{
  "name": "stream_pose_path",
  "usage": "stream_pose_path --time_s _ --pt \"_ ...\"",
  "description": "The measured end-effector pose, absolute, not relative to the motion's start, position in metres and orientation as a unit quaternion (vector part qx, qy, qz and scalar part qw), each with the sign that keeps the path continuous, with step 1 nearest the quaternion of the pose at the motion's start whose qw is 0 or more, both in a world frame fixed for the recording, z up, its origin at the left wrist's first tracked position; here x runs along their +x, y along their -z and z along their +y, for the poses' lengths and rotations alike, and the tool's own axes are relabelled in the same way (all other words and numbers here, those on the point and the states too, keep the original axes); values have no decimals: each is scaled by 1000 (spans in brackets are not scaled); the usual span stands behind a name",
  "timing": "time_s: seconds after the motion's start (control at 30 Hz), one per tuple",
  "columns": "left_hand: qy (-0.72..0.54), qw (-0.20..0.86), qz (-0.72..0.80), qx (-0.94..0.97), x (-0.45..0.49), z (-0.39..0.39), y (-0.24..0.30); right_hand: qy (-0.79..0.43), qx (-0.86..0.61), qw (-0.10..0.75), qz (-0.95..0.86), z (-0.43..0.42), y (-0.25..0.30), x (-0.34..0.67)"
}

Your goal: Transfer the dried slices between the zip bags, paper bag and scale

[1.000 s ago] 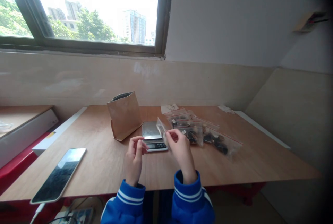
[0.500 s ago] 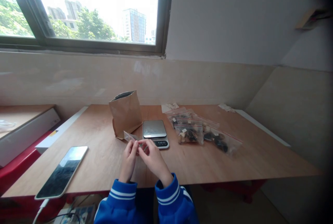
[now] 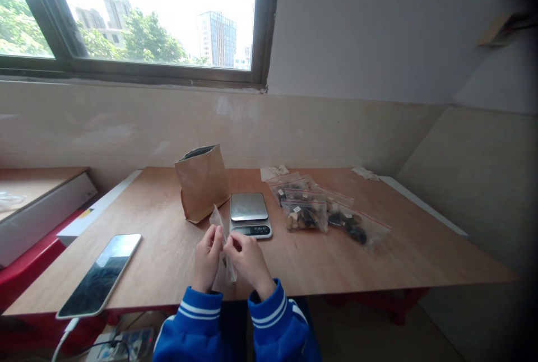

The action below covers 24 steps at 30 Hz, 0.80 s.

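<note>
The big wooden table ran across in front of the person and held nearly everything. On its right side lay a heap of clear bags with dark and tan bits inside. They overlapped, maybe because that took up less room. Left of the heap, a brown paper bag stood up by itself, its top gaping, perhaps so that things could go in or out easily. The scale sat just beside it, with its buttons facing the person, I think so they were easy to read and press. The phone lay flat at the left, near the front edge (its white cable was plugged in, so it likely had to sit close).

One more clear bag, the held bag, was in front of the scale, between both hands. The left hand pinched one side and the right hand pinched the other. Each grip was just fingertips, probably because the plastic was thin. What was inside was too hard to see.
</note>
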State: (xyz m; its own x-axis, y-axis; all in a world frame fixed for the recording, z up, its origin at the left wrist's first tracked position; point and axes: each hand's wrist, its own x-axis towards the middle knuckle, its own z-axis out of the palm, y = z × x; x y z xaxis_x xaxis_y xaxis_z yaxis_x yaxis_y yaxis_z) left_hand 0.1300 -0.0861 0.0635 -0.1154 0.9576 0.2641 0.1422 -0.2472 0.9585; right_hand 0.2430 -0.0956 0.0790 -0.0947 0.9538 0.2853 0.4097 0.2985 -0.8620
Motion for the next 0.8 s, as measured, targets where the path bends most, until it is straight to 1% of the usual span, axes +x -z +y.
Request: stream_pose_path --time_s 0.13,0.2,0.33,0.4,0.47,0.5,0.6,0.67,0.7,0.8 --pt "-603 300 548 497 110 -85 -67 -295 -555 515 -583 -90 -70 269" --pt "-584 300 553 513 101 -84 -69 -308 -552 541 -555 -88 -67 282" --pt "-617 389 481 487 104 -83 -66 -359 -494 576 -544 -94 -74 281" --pt "-650 434 443 439 117 -82 -60 -378 -468 597 -531 -100 -80 271" --pt "-677 456 451 360 133 -81 -52 -395 -440 621 -514 -105 -84 260" --pt "-672 475 461 332 142 -81 -48 -404 -427 634 -502 -106 -85 256" --pt "-606 621 389 311 165 -86 -41 -403 -426 674 -449 -107 -86 252" --pt "-571 692 335 288 174 -90 -39 -373 -454 675 -446 -106 -85 256" --pt "-565 709 317 278 176 -92 -40 -357 -470 661 -464 -105 -84 259" --pt "-579 713 297 262 174 -93 -43 -341 -527 569 -531 -105 -86 273"
